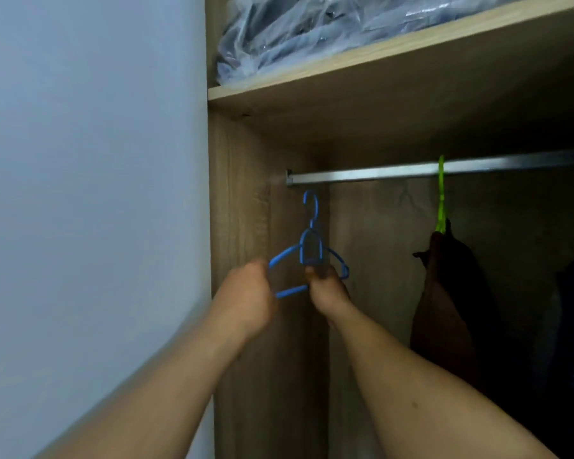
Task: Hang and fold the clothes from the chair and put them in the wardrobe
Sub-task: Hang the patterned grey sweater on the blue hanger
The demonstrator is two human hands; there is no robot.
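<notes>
— Where was the blue hanger [307,251]?
— Centre of the frame, just below the wardrobe rail [411,169], not hooked on.
— And the hands?
— Left hand [247,293] and right hand [327,288] both gripped it.

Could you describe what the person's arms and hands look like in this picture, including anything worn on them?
Both forearms are bare right up to the bottom edge of the picture: no sleeves or cuffs show. The left hand and the right hand wear no gloves, and no watch, bracelet or band sits on either wrist. The picture is too blurred to tell whether there are rings. A small dark spot marks the right forearm.
</notes>
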